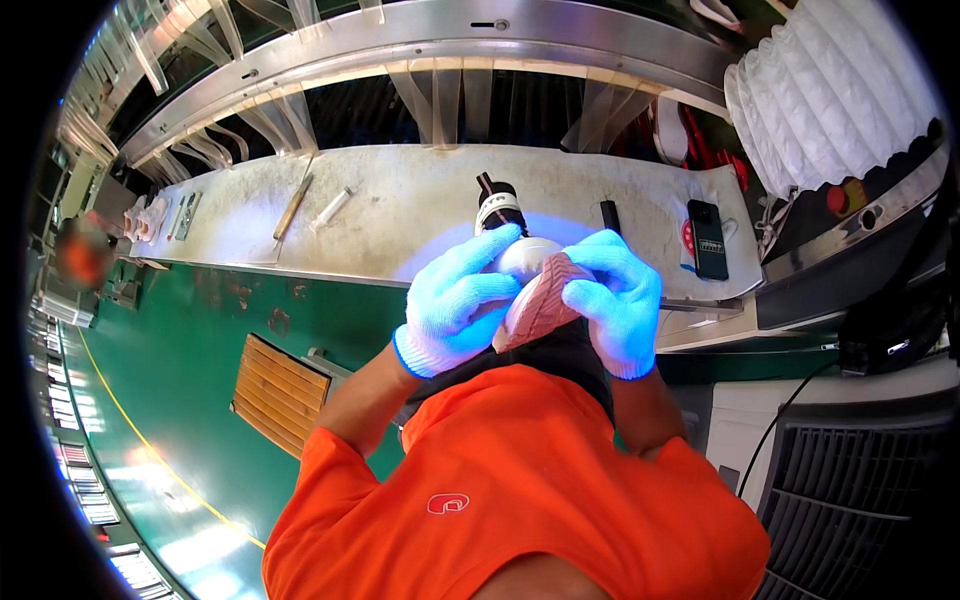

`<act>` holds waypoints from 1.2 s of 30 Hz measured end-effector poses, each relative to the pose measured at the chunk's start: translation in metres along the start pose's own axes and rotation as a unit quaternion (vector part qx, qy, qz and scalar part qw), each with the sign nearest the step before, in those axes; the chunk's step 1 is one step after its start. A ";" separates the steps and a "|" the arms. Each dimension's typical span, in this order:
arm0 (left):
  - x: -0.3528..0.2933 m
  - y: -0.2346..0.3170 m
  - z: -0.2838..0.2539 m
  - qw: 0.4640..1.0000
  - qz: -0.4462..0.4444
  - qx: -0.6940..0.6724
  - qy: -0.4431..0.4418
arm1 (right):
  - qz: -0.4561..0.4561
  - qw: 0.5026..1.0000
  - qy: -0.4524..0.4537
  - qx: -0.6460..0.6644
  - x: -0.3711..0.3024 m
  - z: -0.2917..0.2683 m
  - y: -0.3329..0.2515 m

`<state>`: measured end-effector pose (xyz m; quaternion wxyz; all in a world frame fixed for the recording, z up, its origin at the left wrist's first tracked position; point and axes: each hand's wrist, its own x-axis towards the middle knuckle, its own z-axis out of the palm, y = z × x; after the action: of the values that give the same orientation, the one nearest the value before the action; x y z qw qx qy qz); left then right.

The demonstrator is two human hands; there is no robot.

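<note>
Just in front of my body, at the bench's near edge, both white-gloved hands hold a shoe with a pink ridged outsole [545, 303]. My left hand [460, 297] is closed on its left side, fingers curled against the sole's edge. From the right, my right hand [618, 295] pinches the sole's upper end between thumb and fingers. Between the hands shows a pale rounded part [528, 257]. Just beyond it is a black piece with a white band [499, 207] and a loop. Whether these pieces belong to the held shoe, I cannot tell.
On the worn bench [400, 200] lie a wooden-handled tool [293, 206], a white tube [331, 207], a black bar [610, 216] and a phone [708, 240]. Behind runs a metal-framed machine [440, 45] with clear strips. A white duct [835, 95] hangs right; a slatted wooden stool [279, 393] stands left.
</note>
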<state>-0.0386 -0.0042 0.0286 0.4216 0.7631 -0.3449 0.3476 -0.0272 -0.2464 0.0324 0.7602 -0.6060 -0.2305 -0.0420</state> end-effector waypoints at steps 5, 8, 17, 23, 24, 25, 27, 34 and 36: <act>-0.022 0.023 -0.007 0.989 -0.120 -0.091 -0.013 | -0.029 1.000 0.001 0.009 -0.013 0.009 0.002; -0.043 0.039 0.000 0.972 -0.170 -0.153 0.050 | -0.073 0.996 -0.013 -0.049 -0.027 0.018 0.002; -0.048 0.064 0.013 0.938 -0.245 -0.203 0.138 | -0.139 0.981 0.006 -0.138 -0.049 0.037 0.003; -0.041 0.061 0.015 0.936 -0.231 -0.222 0.147 | -0.138 0.978 0.015 -0.158 -0.049 0.038 0.000; -0.040 0.061 0.015 0.935 -0.233 -0.225 0.146 | -0.141 0.974 0.010 -0.175 -0.049 0.037 -0.001; -0.040 0.061 0.015 0.934 -0.235 -0.228 0.144 | -0.145 0.971 0.005 -0.192 -0.049 0.036 -0.003; -0.037 0.060 0.015 0.936 -0.235 -0.223 0.136 | -0.163 0.962 -0.006 -0.219 -0.047 0.034 -0.004; -0.031 0.054 0.021 0.930 -0.210 -0.259 0.155 | -0.217 0.944 0.004 -0.250 -0.040 0.032 0.001; -0.030 0.052 0.024 0.927 -0.198 -0.275 0.161 | -0.206 0.948 0.021 -0.241 -0.042 0.034 0.002</act>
<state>-0.0911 -0.0392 0.0150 0.7248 0.6039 -0.1967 0.2669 -0.0740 -0.2233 0.0194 0.5707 -0.7097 -0.3168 -0.2650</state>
